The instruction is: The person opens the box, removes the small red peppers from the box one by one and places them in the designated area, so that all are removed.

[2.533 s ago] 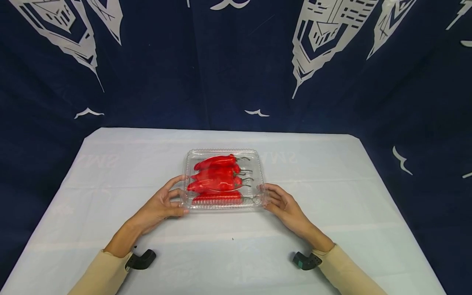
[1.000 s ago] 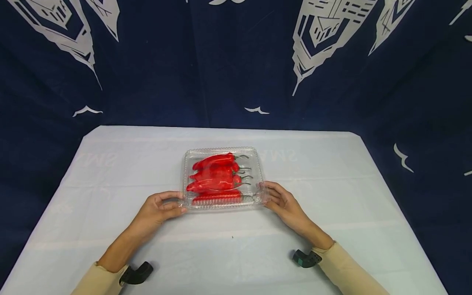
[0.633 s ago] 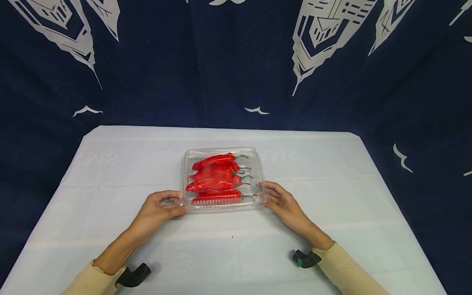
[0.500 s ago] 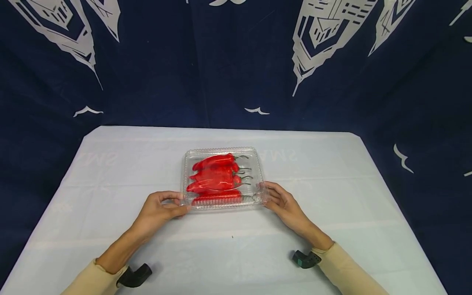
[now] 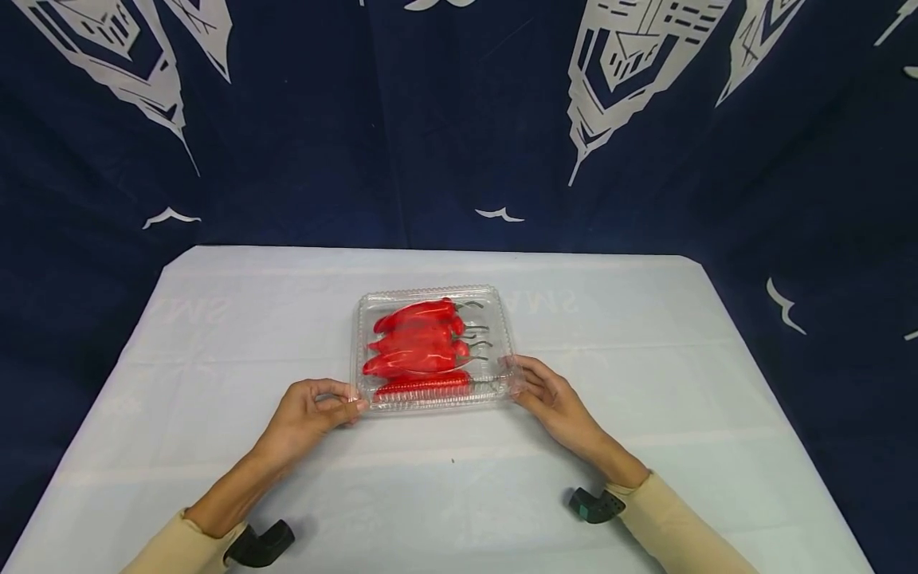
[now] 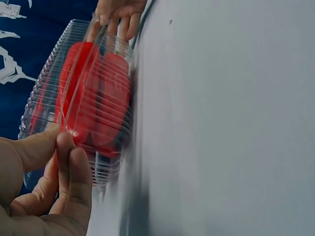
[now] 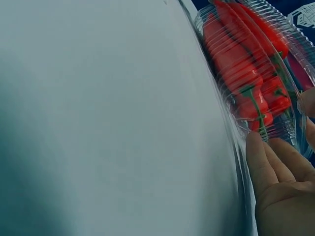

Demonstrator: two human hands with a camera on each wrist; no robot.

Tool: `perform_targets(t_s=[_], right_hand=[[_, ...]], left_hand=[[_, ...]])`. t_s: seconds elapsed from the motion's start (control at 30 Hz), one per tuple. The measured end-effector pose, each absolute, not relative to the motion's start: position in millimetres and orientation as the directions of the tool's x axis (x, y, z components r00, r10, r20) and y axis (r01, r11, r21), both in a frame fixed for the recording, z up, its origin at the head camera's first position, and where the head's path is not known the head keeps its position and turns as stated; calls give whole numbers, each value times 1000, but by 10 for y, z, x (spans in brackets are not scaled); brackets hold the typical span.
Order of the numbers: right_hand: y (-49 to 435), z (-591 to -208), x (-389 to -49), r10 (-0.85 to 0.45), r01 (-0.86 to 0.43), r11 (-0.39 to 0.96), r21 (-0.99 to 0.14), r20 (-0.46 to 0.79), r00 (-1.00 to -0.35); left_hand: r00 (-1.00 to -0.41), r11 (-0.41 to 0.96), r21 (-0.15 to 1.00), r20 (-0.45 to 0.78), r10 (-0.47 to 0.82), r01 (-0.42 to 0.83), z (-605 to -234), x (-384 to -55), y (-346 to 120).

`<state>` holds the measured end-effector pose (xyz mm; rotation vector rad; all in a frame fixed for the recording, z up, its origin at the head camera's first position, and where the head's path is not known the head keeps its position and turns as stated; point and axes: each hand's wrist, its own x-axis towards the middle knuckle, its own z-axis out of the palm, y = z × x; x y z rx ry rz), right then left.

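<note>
A clear plastic clamshell container (image 5: 430, 404) lies on the white-covered table, its ribbed lid lying over the base. Several red peppers (image 5: 416, 363) with green stems lie side by side inside, stems toward the right. At the near left corner my left hand (image 5: 304, 414) pinches the rim between thumb and fingertips; the left wrist view shows the thumb (image 6: 37, 147) meeting the fingers there. On the opposite side my right hand (image 5: 555, 402) holds the near right corner, with fingers (image 7: 283, 162) against the clear wall in the right wrist view.
The white table cover (image 5: 459, 494) carries faint mirrored lettering. A dark blue curtain (image 5: 301, 159) with white printed buildings and birds hangs behind the table's far edge. Black wrist cameras (image 5: 260, 544) sit at both cream sleeves, low over the cover.
My left hand has slid from spread along the container's left side to its near left corner, where thumb and fingers now pinch. The right hand and container have stayed nearly in place.
</note>
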<state>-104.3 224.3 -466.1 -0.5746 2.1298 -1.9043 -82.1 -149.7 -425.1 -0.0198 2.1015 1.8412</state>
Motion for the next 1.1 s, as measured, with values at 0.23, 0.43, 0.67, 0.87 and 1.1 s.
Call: perform_targets(t_s=[0.23, 0.43, 0.67, 0.87, 1.1], right_hand=[[2248, -4659, -1032, -453, -155, 95, -983, 96, -887], [2229, -4642, -1037, -454, -143, 81, -986, 91, -886], [2227, -4641, -1043, -456, -175, 83, -981, 119, -882], [2229, -4634, -1052, -453, -191, 103, -976, 125, -883], [2246, -4665, -1062, -449, -180, 98, -979, 118, -885]], left_hand=[[-939, 231, 950, -260, 225, -208, -4172, -806, -1475], [-942, 254, 940, -277, 190, -226, -4161, -783, -1442], [-950, 198, 946, -284, 128, -256, -4192, -768, -1425], [-946, 153, 950, -292, 140, -271, -4197, -760, -1441], [-933, 171, 940, -321, 164, -294, -4168, -768, -1472]])
